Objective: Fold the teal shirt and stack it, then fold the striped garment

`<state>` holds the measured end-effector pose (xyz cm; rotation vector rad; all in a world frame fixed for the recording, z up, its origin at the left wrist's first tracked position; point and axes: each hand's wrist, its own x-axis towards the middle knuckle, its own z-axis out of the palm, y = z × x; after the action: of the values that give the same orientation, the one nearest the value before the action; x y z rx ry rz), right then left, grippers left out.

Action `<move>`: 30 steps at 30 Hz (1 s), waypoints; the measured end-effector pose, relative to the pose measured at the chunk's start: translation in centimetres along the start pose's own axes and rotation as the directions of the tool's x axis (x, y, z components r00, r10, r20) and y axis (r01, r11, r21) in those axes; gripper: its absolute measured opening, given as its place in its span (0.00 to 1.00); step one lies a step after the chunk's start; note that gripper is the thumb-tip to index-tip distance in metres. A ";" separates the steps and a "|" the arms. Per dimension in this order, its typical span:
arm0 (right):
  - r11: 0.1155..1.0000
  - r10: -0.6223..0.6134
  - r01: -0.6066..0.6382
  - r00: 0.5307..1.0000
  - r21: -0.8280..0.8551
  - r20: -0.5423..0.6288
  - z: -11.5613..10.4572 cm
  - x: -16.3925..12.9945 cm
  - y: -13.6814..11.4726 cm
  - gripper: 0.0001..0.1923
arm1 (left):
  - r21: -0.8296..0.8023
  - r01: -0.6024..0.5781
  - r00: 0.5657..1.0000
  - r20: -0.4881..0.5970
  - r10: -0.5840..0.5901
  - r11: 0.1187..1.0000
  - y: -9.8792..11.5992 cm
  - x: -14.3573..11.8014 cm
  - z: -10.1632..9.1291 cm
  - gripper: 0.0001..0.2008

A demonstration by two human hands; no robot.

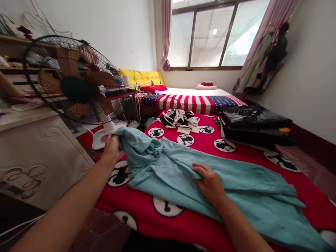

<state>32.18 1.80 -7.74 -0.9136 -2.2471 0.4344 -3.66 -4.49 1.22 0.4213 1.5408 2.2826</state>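
Note:
Light teal trousers (178, 168) lie stretched across a red blanket (141, 217) patterned with white circles and black cartoon figures. Their waist end is bunched at the left, where a knotted drawstring shows; the legs run off to the lower right. My left hand (111, 147) grips the far corner of the waist, its fingers closed on the cloth. Lower on the trousers rests my right hand (210, 182), fingers spread lightly over the fabric near the middle, the thumb partly hidden.
A large fan (76, 87) with a wire cage stands at the left beside a carved cabinet (39, 157). Black-and-white clothing (178, 119) lies crumpled on the blanket's far side. Folded dark clothes (254, 122) are stacked at the right. A bed (183, 101) stands under the window.

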 end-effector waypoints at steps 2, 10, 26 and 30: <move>0.996 0.087 -0.086 0.996 0.022 -0.030 -1.4 1.9 0.5 0.12 | 0.007 -0.013 0.999 0.033 0.012 1.000 -0.2 -0.3 0.1 0.03; 0.978 0.209 -0.199 0.925 0.063 -0.317 -9.5 11.3 1.5 0.13 | 0.035 -0.169 0.956 0.249 0.155 0.985 0.0 -2.0 0.7 0.10; 0.879 0.097 -0.107 0.994 -0.465 -0.045 -7.9 1.4 2.4 0.31 | 0.506 -0.504 0.735 0.677 0.040 0.700 -2.7 -2.9 -2.0 0.30; 0.992 0.126 -0.127 0.986 0.002 0.111 -4.0 -2.4 -2.2 0.32 | 0.568 -0.478 0.766 0.642 0.002 0.670 -4.8 -5.8 -1.0 0.14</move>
<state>35.13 -1.21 -4.79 -1.0553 -2.2922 0.5653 1.64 -6.26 -3.85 1.5003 2.0065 1.3290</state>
